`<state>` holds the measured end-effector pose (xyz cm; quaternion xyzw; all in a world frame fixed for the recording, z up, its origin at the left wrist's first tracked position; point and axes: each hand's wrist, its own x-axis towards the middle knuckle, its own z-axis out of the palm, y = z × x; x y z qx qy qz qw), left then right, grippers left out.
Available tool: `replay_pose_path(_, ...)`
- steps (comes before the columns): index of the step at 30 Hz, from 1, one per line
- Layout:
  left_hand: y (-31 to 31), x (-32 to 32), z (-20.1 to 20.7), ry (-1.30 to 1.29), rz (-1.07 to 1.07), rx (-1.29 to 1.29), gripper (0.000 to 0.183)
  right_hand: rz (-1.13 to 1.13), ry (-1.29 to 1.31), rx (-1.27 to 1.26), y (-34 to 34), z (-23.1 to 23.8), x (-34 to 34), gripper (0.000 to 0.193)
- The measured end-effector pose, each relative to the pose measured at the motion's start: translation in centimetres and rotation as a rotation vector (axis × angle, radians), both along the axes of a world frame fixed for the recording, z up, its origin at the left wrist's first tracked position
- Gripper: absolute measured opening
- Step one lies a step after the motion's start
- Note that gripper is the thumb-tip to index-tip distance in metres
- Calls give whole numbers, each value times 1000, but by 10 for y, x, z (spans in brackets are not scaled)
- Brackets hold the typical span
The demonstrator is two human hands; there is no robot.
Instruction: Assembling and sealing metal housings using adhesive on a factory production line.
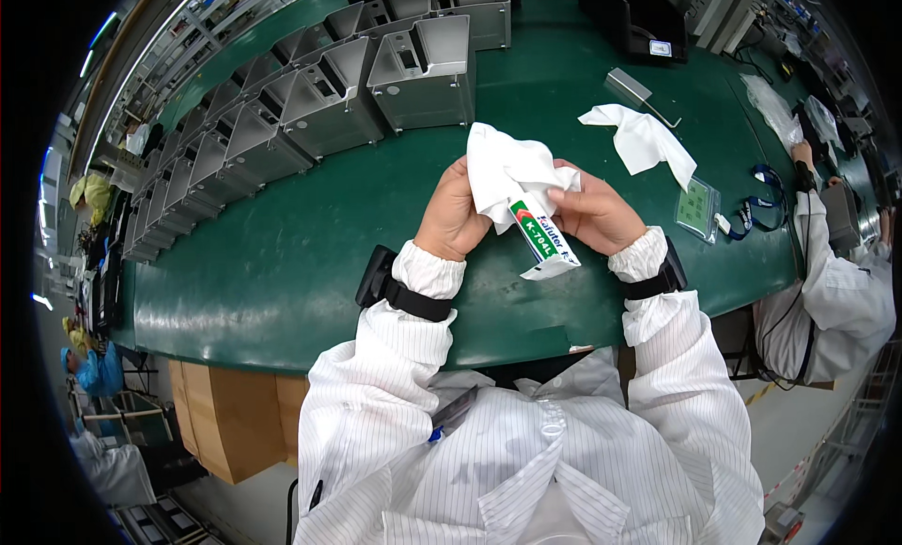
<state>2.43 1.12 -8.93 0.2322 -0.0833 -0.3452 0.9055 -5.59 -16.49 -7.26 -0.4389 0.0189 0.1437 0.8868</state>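
Note:
A white cloth (507, 164) is bunched between my two hands above the green table. From its lower side sticks out a white squeeze tube (543, 242) with a green, red and blue label, its flat end pointing toward me. My left hand (453, 216) is closed on the cloth's left side. Fingers of my right hand (601, 211) pinch the cloth and the upper part of the tube from the right. The cloth hides the tube's other end.
Rows of grey metal housings (421, 72) stand at the far left. Beyond my right hand lie another white cloth (648, 146), a metal block (628, 85), a hex key (665, 116) and a badge (697, 209) with a blue lanyard (756, 207). A co-worker (832, 282) sits at right.

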Motion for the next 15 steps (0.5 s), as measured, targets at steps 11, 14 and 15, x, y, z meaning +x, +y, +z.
replay_pose_path(11, 2, -2, 5, -46, 18, 5, 22, 91, -10, -87, 10, -11, 5, 39)
replay_pose_path(14, 2, -1, 3, -65, 4, 35, 23, -66, 30, 49, 11, -9, 5, 28)
replay_pose_path(15, 2, 0, 2, -103, -19, 39, 23, -69, 32, 52, 11, -8, 6, 28)
